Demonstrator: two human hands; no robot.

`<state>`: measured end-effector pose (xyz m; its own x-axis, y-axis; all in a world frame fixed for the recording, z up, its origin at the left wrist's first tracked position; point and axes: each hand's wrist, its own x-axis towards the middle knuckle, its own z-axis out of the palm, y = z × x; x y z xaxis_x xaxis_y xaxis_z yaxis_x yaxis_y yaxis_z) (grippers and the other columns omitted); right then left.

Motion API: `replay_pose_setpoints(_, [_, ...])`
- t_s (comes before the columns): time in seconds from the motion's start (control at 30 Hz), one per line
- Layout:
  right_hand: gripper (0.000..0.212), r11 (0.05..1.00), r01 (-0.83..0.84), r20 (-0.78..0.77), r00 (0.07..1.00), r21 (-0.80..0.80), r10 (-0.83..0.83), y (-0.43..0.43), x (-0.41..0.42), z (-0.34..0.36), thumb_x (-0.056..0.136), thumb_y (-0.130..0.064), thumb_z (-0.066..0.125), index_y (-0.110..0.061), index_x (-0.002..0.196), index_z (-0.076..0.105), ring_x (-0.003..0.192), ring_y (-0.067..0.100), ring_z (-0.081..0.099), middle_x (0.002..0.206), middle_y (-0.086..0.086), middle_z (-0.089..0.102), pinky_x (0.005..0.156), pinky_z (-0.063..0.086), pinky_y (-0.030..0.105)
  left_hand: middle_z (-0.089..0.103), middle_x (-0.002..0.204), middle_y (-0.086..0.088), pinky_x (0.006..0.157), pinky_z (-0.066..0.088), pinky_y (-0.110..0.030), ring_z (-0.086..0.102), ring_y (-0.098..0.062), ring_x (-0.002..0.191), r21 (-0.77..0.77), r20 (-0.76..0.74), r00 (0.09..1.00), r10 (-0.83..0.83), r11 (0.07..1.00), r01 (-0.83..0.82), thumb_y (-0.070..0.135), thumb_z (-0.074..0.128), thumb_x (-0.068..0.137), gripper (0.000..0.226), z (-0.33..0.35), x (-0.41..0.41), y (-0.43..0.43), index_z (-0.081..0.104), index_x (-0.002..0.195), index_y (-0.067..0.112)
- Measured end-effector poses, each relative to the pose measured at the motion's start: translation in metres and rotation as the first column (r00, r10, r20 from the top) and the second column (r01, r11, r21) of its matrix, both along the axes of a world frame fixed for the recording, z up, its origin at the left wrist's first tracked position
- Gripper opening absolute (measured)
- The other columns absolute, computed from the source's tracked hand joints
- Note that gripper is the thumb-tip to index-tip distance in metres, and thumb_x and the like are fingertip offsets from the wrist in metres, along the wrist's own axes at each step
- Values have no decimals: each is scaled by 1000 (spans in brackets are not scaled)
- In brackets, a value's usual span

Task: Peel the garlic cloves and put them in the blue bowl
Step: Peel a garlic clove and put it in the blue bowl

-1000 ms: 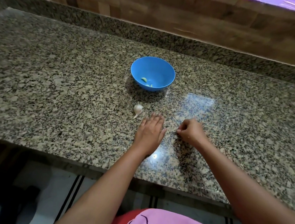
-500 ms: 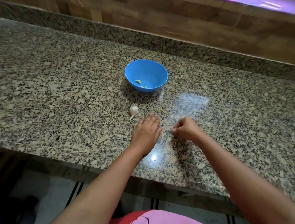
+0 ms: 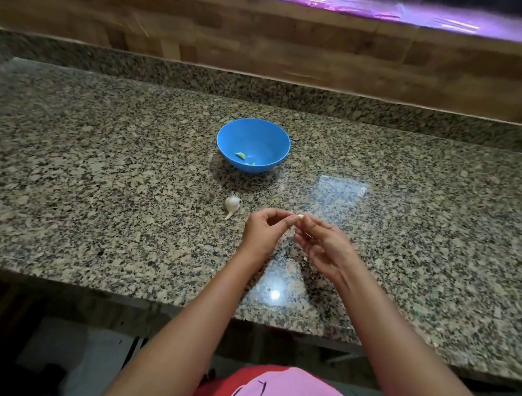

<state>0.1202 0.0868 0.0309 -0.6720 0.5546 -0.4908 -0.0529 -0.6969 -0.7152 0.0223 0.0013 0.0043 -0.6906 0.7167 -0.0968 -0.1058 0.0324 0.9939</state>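
The peeling step is in hand. Near the middle of the frame, both hands are up off the table [image 3: 100, 160] and meet around one small garlic clove [image 3: 300, 216]. The left hand [image 3: 263, 232] pinches it with fingertips and thumb from the left side. The right hand [image 3: 323, 246] pinches it from the right side, with its other fingers loosely curled below. Each grip is closed down tight on the clove, not spread wide. How much skin is on the clove is too small to tell.

The rest of the garlic bulb [image 3: 232, 204] lies on the table just left of the hands. The blue bowl [image 3: 253, 144] sits above it, toward the middle top of the frame, and has a few peeled cloves [image 3: 241, 155] inside.

Next, I think the fingers need to pull the thin skin away, then carry the bare clove up to the bowl and drop it in.
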Motion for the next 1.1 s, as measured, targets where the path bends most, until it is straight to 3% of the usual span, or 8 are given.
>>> replay_pose_setpoints(0.17, [9,998,-17,71,997,60,13,-1,-5,2,84,-6,60,-7,91,66,78,13,54,83,2,66,70,44,26,71,87,-8,74,52,-19,66,-14,82,39,36,999,18,999,-19,8,71,80,7,2,-4,5,68,86,6])
replay_pose_setpoints(0.3, [25,988,-104,147,985,112,88,7,-6,9,73,-9,67,-3,97,66,69,12,54,79,4,66,59,42,24,68,80,-2,71,51,-17,65,-7,75,53,27,1000,14,998,-16,8,70,81,5,6,-6,4,66,82,10])
replay_pose_setpoints(0.43, [10,988,-104,114,989,110,91,13,-11,13,85,2,57,1,92,64,61,11,54,74,8,61,54,45,20,69,88,-12,83,55,-33,65,-21,85,49,-49,999,-19,999,21,15,72,80,7,7,-12,5,66,83,14])
replay_pose_setpoints(0.6, [19,986,-134,124,985,94,122,15,-17,14,87,3,55,7,103,62,60,11,56,74,8,62,54,48,19,65,86,-10,85,52,-41,59,-20,82,46,-86,995,-56,997,60,17,69,84,8,4,-18,4,63,87,12])
replay_pose_setpoints(0.9, [9,1000,-11,113,993,-24,14,14,-22,4,88,-1,55,0,88,63,67,13,54,77,9,61,63,47,22,54,89,-7,70,46,-22,51,-10,76,-71,-394,902,-177,984,162,17,60,90,6,-3,-20,5,55,89,12])
replay_pose_setpoints(1.0, [9,999,37,128,991,-25,-33,19,-23,1,88,-5,55,-2,86,63,67,13,56,79,8,62,62,50,22,52,84,0,63,41,-15,48,-6,70,-149,-373,898,-232,971,189,18,58,91,9,-10,-20,3,52,85,18])
replay_pose_setpoints(1.1, [8,999,-3,174,985,47,-5,21,-20,-2,87,-6,59,1,91,61,66,14,57,78,9,63,61,49,23,58,86,-1,68,46,-24,55,-14,77,-219,-245,949,-196,965,143,21,60,91,7,-17,-21,1,55,85,23])
